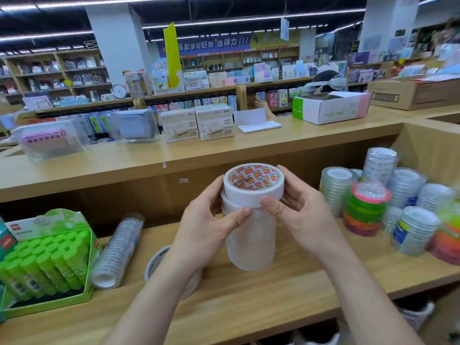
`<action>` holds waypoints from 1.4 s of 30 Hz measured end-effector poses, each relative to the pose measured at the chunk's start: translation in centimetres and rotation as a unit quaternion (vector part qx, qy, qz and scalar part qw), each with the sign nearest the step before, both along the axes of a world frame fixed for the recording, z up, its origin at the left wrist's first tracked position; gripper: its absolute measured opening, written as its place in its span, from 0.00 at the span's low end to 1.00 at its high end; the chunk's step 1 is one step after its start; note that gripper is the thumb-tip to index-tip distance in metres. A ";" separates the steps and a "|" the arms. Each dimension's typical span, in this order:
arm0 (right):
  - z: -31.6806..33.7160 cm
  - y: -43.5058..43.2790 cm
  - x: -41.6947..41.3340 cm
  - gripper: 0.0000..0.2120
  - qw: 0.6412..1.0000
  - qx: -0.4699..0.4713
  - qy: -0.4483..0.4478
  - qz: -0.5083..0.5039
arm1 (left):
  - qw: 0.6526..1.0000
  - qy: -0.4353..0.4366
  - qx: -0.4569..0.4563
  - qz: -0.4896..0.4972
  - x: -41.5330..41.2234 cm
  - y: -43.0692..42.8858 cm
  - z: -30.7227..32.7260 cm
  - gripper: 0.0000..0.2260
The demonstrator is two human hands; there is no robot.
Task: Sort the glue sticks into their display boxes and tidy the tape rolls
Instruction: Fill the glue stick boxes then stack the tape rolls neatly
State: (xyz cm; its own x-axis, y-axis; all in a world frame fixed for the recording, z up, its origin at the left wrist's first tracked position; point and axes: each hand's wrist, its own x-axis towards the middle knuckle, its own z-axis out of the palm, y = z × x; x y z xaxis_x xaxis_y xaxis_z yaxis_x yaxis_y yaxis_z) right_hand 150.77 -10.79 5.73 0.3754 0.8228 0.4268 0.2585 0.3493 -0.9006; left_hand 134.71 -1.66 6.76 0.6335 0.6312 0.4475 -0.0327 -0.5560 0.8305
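Observation:
A tall stack of white tape rolls (251,235) stands on the wooden shelf (249,302) in the middle. My left hand (206,227) and my right hand (296,215) both grip the top white tape roll (254,189), which sits slightly off-centre on the stack. A green display box (49,260) full of green-capped glue sticks (44,265) stands at the left. Beside it lies a wrapped tube of clear tape rolls (117,250). One flat tape roll (155,263) lies partly hidden behind my left forearm.
Stacks of clear tape (336,190) and coloured tape rolls (366,210) crowd the shelf's right end. The upper counter (174,155) holds boxes (196,124) and plastic cases. Another person (323,82) stands behind the far counter.

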 end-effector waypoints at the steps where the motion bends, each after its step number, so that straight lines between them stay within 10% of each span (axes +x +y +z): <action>1: -0.2 0.2 0.1 0.26 1.000 0.008 0.009 -0.002 | 1.000 -0.002 0.000 -0.001 0.0 -0.1 0.0 0.25; 5: -0.2 0.8 0.1 0.44 0.999 0.027 0.034 0.006 | 1.000 0.001 -0.012 -0.013 -0.1 -0.4 -0.1 0.23; 20: -1.3 0.4 -0.3 0.23 0.999 0.005 0.033 0.042 | 0.999 -0.024 -0.027 0.021 0.5 -0.8 -1.1 0.28; 35: -2.6 0.3 -0.5 0.28 0.999 -0.007 0.019 0.039 | 0.999 0.006 -0.027 0.027 0.0 -0.7 -1.6 0.31; 39: -3.3 -1.0 -1.2 0.38 0.991 -0.038 -0.054 -0.113 | 0.992 0.054 -0.024 0.116 -2.4 -1.0 -1.3 0.37; 42: -3.6 -2.5 -2.6 0.24 0.960 0.037 -0.142 -0.239 | 0.957 0.121 0.110 0.238 -6.8 -0.8 -1.2 0.18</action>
